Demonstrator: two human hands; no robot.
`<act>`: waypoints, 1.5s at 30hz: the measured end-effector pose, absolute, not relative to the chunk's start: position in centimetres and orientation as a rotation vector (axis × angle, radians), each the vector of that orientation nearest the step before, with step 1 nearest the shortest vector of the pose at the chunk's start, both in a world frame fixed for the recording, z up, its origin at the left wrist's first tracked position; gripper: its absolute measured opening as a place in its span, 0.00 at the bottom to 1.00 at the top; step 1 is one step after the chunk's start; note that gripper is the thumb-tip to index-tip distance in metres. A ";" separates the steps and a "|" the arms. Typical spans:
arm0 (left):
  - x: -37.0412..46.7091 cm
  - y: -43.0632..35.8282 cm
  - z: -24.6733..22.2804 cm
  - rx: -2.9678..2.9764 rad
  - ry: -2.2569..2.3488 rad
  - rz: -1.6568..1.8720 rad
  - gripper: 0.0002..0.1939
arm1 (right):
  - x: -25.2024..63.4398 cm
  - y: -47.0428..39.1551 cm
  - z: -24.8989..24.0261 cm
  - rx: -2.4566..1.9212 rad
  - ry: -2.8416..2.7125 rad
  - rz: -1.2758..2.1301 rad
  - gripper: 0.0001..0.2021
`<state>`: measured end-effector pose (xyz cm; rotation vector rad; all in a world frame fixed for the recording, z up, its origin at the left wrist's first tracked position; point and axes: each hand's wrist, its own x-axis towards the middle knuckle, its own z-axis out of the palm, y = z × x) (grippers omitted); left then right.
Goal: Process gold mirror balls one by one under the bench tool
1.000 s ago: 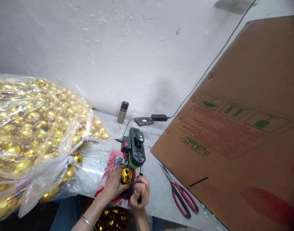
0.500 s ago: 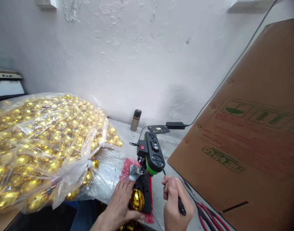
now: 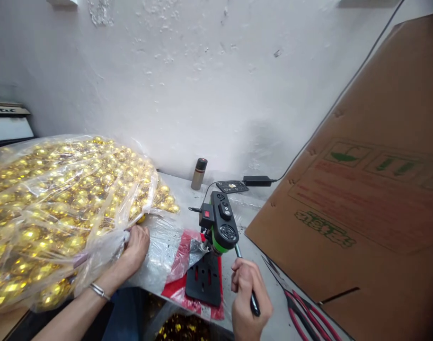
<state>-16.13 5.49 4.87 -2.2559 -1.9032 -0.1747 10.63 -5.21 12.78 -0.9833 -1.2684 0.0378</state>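
Observation:
My right hand (image 3: pixel 250 296) is wrapped round the black-tipped lever (image 3: pixel 254 303) of a small bench drill press (image 3: pixel 223 222), black with a green band. Its slotted black base plate (image 3: pixel 204 282) is bare and lies on red plastic. My left hand (image 3: pixel 136 246) reaches to the mouth of a big clear plastic bag (image 3: pixel 124 208) full of shiny gold balls (image 3: pixel 84 201). The fingers there are curled in, and what they hold is hidden by the hand and the bag.
Several gold balls (image 3: pixel 182 329) sit below the table's front edge. Red-handled scissors (image 3: pixel 301 308) lie at the right, beside a large cardboard box (image 3: pixel 361 189). Near the wall are a small bottle (image 3: pixel 198 174), a phone-like slab (image 3: pixel 232 186) and a black power adapter (image 3: pixel 257 181).
My left hand has left the drill base and moved left to the bag's mouth. The gold ball it held on the base is gone from there. My right hand stays on the lever.

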 end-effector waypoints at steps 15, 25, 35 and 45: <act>-11.4 4.2 7.4 -2.784 -2.691 -1.641 0.34 | 10.3 -5.5 12.6 -0.987 -1.243 0.059 0.19; -5.1 2.3 3.2 -2.773 -2.361 -2.149 0.25 | 10.5 -5.7 13.8 -1.015 -1.289 0.040 0.15; -3.2 0.4 0.1 -2.840 -1.958 -1.667 0.27 | 10.6 -5.8 13.7 -1.019 -1.319 0.018 0.15; -3.6 0.9 0.6 -2.981 -1.720 -1.417 0.31 | 10.7 -5.9 13.3 -1.022 -1.332 0.036 0.15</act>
